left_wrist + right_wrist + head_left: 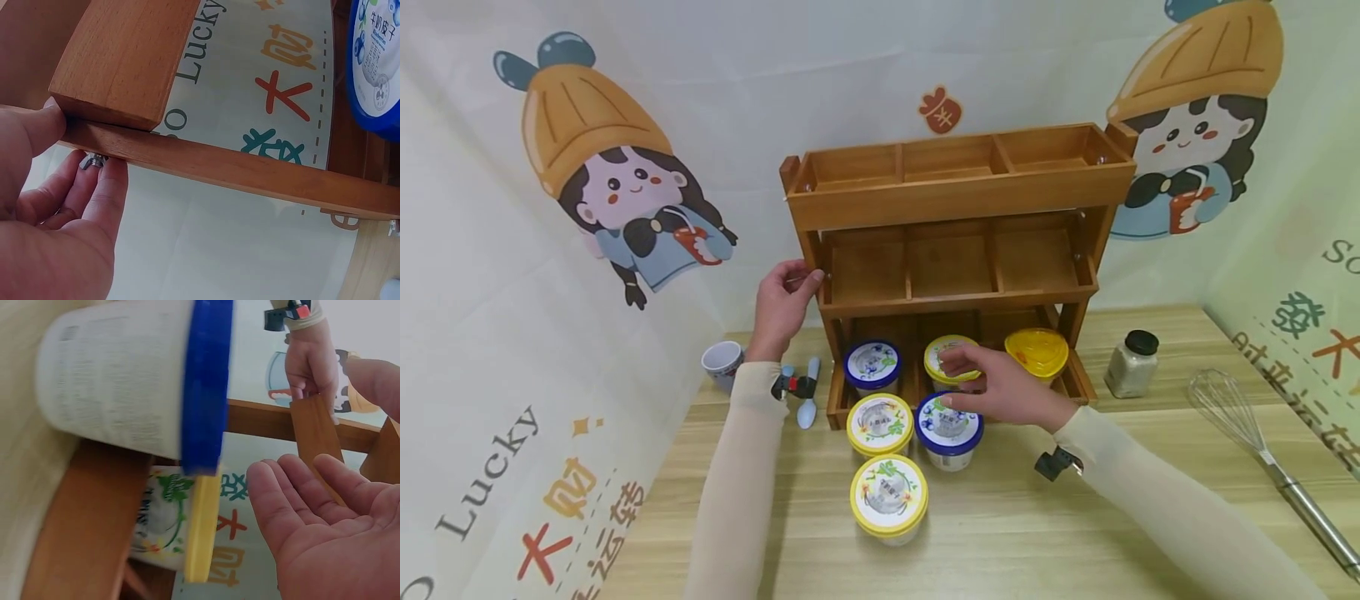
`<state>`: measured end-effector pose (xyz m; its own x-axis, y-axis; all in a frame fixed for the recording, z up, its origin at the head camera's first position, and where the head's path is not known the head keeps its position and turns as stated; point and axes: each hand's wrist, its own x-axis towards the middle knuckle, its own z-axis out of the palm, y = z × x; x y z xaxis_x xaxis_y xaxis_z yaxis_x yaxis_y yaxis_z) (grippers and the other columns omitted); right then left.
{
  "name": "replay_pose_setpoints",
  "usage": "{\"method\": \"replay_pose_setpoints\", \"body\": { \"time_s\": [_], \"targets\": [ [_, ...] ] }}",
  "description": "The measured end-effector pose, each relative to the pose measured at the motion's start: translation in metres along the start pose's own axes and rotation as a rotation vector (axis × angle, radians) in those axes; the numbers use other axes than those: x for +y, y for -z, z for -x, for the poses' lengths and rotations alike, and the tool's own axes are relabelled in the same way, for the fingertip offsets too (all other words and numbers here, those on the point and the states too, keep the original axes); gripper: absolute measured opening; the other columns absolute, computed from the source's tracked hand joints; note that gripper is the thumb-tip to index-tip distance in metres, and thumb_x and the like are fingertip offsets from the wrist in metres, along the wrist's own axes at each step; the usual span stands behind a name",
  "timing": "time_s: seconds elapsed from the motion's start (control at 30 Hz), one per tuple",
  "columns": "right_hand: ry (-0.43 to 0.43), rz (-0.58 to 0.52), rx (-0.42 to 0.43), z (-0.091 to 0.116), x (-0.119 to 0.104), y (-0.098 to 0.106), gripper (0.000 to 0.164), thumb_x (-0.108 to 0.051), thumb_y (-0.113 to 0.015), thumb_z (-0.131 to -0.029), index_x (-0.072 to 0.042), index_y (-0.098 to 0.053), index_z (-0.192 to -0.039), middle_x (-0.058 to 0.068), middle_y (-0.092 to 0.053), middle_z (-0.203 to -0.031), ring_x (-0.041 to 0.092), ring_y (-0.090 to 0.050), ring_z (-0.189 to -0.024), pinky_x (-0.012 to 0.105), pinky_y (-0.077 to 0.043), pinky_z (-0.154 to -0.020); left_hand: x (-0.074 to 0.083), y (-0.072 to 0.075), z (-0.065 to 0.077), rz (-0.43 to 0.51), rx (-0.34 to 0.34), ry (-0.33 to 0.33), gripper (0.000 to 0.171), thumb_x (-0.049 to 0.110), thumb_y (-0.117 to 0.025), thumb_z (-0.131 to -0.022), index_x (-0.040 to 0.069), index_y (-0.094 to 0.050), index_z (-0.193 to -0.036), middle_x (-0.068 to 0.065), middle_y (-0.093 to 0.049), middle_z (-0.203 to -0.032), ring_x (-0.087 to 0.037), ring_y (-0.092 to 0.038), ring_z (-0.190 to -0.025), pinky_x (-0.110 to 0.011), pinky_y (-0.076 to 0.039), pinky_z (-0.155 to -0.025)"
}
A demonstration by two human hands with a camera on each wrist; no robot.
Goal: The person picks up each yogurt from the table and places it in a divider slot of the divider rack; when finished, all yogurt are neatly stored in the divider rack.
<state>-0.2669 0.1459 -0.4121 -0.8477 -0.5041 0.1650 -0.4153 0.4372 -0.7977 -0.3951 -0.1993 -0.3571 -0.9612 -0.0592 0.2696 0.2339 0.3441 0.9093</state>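
My left hand (782,304) grips the left side post of a three-tier wooden rack (958,200) at its middle tier. In the left wrist view the thumb lies on one side of the wood, with fingers on the other beside a metal wing nut (95,160). Over the bottom tier hovers my right hand (1000,387), fingers extended and nothing held. Just below it, a blue-lidded tub (951,427) stands in front of the rack. The right wrist view shows a gap between this tub's blue lid (207,387) and the right fingers (265,487).
The bottom tier holds a blue-lidded tub (873,363), a yellow-lidded tub (942,353) and a yellow container (1037,353). Two yellow-lidded tubs (880,423) stand in front. A cup (722,360) and spoon (807,412) lie left; a jar (1132,367) and whisk (1262,450) right.
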Motion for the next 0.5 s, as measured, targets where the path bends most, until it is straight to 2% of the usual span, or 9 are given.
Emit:
{"method": "replay_pose_setpoints", "body": {
  "time_s": [0.33, 0.5],
  "targets": [
    [-0.024, 0.112, 0.051, 0.025, 0.015, -0.002, 0.063, -0.033, -0.084, -0.093, -0.003, -0.059, -0.143, 0.018, -0.068, -0.137, 0.034, -0.068, -0.121, 0.047, -0.059, -0.103, 0.002, 0.0, 0.0, 0.012, -0.008, -0.003, 0.054, 0.037, -0.072, -0.102, 0.006, -0.058, -0.143, -0.016, -0.063, -0.142, -0.032, -0.062, -0.13, -0.048, -0.051, -0.114],
    [-0.039, 0.181, 0.067, 0.033, 0.022, -0.004, 0.064, -0.037, -0.085, -0.09, -0.005, -0.061, -0.14, 0.011, -0.07, -0.134, 0.026, -0.069, -0.116, 0.046, -0.059, -0.103, 0.0, 0.0, 0.001, 0.021, -0.003, 0.007, 0.054, 0.037, -0.072, -0.102, 0.006, -0.058, -0.144, -0.016, -0.063, -0.142, -0.032, -0.062, -0.131, -0.047, -0.051, -0.114]
  ]
}}
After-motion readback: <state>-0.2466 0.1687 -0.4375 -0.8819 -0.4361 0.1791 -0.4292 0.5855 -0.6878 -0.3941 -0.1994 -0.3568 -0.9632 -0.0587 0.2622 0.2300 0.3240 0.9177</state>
